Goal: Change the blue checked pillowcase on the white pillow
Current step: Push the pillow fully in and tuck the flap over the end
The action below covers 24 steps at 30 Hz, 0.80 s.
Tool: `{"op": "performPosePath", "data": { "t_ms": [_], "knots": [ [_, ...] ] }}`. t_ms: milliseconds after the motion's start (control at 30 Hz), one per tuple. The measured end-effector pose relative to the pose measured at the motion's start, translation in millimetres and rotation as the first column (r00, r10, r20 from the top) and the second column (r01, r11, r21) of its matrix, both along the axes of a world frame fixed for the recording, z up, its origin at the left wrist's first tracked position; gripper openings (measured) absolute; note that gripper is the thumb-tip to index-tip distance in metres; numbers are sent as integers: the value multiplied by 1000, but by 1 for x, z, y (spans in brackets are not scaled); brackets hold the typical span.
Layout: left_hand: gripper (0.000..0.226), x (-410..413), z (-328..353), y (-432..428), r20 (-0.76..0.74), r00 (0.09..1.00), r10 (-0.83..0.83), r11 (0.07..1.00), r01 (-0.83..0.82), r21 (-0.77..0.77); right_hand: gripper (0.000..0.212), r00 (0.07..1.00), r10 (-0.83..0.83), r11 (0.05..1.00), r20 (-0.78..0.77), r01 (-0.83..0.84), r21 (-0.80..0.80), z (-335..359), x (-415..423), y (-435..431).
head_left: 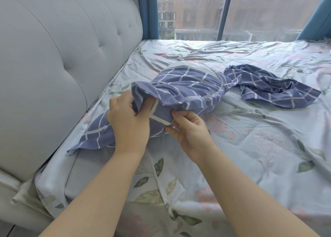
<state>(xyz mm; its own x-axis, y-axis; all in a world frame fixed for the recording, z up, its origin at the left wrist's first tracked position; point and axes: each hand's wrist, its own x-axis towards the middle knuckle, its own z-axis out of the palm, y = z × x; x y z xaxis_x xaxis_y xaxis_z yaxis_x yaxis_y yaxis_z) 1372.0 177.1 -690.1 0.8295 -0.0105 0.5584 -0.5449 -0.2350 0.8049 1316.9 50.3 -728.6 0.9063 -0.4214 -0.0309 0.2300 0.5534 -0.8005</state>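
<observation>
before us: blue pillowcase [188, 88] with white checks, white pillow [195, 67], our pale leaf-and-blossom sheet [250, 138], grey headboard [62, 48], teal curtain [152, 12]

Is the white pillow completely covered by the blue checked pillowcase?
No, a bare part of the white pillow sticks out of the pillowcase at its far end.

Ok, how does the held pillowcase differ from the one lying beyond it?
The near pillowcase is bunched around the white pillow, held by the left hand and right hand; the far pillowcase lies crumpled and loose on the bedsheet, untouched. Both share the blue check.
</observation>
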Motion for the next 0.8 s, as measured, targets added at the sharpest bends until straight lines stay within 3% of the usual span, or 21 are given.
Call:
{"op": "performPosePath", "data": {
  "t_ms": [100,233,333,400,500,667,800],
  "knots": [
    [9,-8,-5,0,135,988,-69,994,58,88,10,1000,-24,1000,-13,24,10,-2,0,0],
    [37,-17,-14,-8,282,957,-72,949,-21,313,26,994,-93,949,55,72,306,-1,10,-1],
    [44,-18,-19,-13,348,935,-61,917,-86,390,24,991,-108,895,77,63,441,3,12,-2],
    [44,-15,-21,-14,385,922,-46,905,-125,407,26,996,-89,902,5,78,425,-1,13,-4],
    [47,-12,-25,-14,423,906,-27,866,-190,462,37,969,-103,939,-224,169,299,-10,14,-4],
    [54,-10,-27,-15,434,901,-9,782,-264,565,15,934,-98,950,-344,191,246,-10,4,-10],
    [49,-8,-29,-12,375,927,-24,780,-217,587,21,923,-106,939,-371,216,269,5,-14,-13]
  ]
}}
